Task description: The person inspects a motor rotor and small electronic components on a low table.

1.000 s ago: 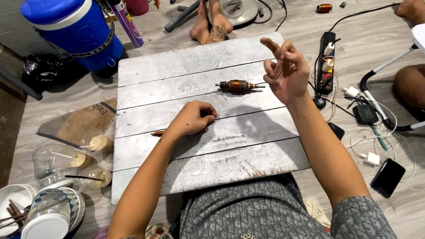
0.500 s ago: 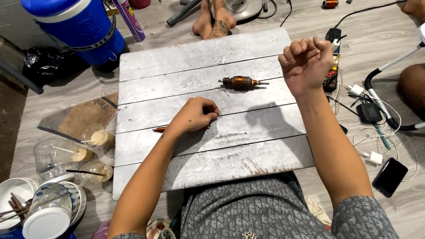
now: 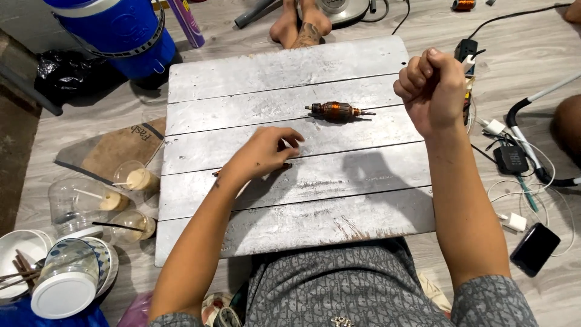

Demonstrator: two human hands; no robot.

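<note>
A small motor armature (image 3: 336, 110) with copper windings and a thin shaft lies on a grey-white plank board (image 3: 254, 79). My left hand (image 3: 264, 152) rests on the board's middle, fingers curled over a thin dark rod (image 3: 284, 165) whose ends stick out on both sides. My right hand (image 3: 433, 89) is raised above the board's right edge, closed in a fist with nothing visible in it. The armature lies between the two hands, touched by neither.
A blue water cooler (image 3: 115, 33) stands at the back left. Plastic cups (image 3: 130, 178) and stacked bowls (image 3: 60, 275) crowd the floor on the left. Another person's feet (image 3: 299, 24) are behind the board. A power strip (image 3: 467, 51), cables, chargers (image 3: 514, 221) and a phone (image 3: 535, 248) lie to the right.
My right hand went from open, spread fingers to a closed fist and shifted slightly right. My left hand stayed on the rod. The armature has not moved.
</note>
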